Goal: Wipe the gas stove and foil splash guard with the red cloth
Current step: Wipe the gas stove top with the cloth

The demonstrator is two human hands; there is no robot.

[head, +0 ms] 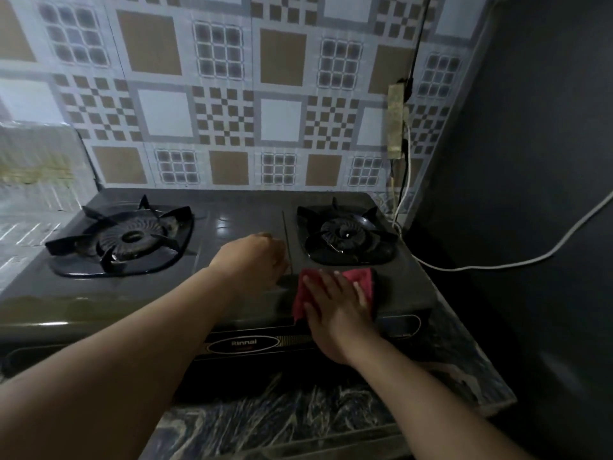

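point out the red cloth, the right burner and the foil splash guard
red cloth (360, 276): head view, upper right part beyond the fingers
right burner (343, 233): head view, centre of the burner cap
foil splash guard (36, 167): head view, middle of the foil panel left of the stove

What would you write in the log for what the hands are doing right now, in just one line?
stage: wiping stove top | right hand: flat on red cloth, front of right burner | left hand: fisted on gas stove centre | foil splash guard: untouched

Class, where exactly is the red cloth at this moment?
In the head view, the red cloth lies flat under the right hand on the gas stove top's front right, just before the right burner.
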